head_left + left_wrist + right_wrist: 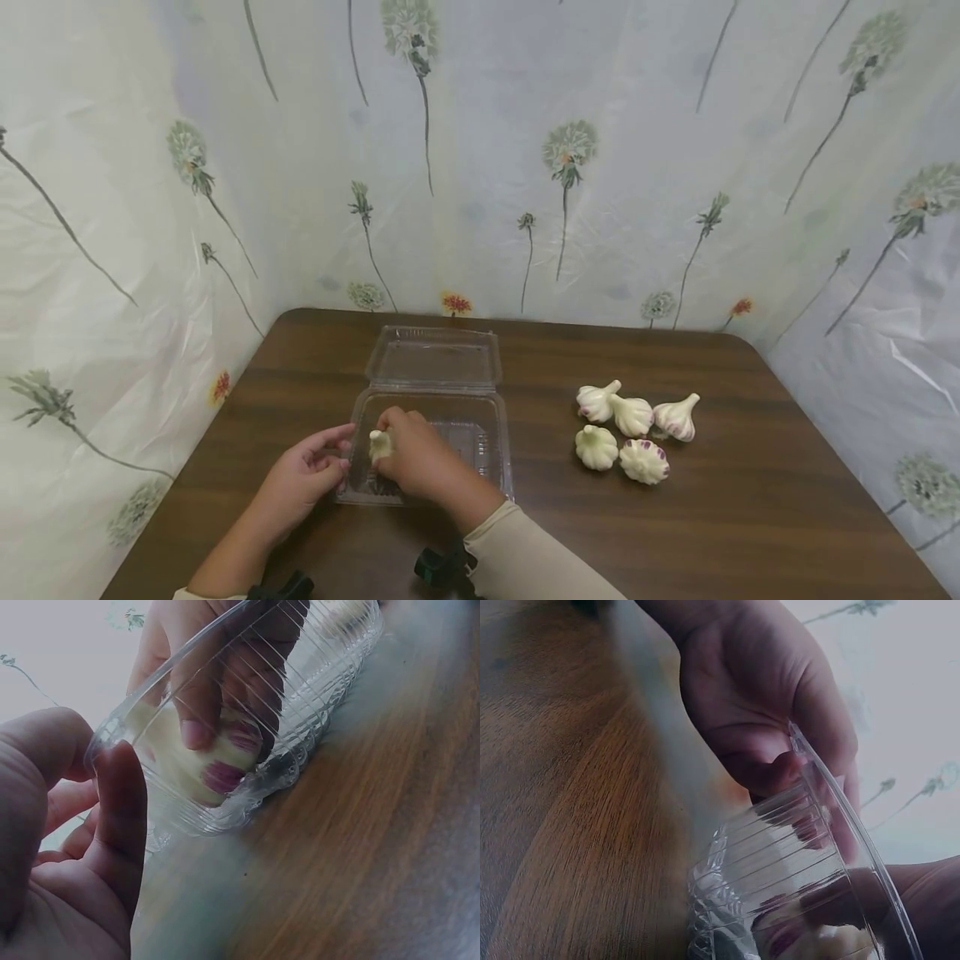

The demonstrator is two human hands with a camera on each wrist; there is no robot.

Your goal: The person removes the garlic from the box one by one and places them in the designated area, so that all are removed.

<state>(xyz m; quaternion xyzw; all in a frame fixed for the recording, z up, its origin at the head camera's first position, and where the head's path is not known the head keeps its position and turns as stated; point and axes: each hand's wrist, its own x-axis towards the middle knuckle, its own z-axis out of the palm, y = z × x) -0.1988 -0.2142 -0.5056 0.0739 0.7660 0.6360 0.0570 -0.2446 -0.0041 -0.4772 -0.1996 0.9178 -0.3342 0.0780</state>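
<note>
A clear plastic clamshell container (495, 417) lies on the table with its lid (435, 358) folded back. Inside its left part, my right hand (420, 454) grips a garlic bulb (379, 446), white with purple patches that show through the wall in the left wrist view. The bulb is low, close to the container floor; whether it touches is hard to tell. My left hand (300, 479) pinches the container's left rim between thumb and fingers, as the left wrist view shows at the rim (112, 739).
On the brown table (735, 492), right of the container, several garlic bulbs (632, 415) sit in a loose cluster. Behind and at both sides hangs a pale sheet (480, 167) printed with dandelions. A dark wrist strap (442, 567) shows near the front edge.
</note>
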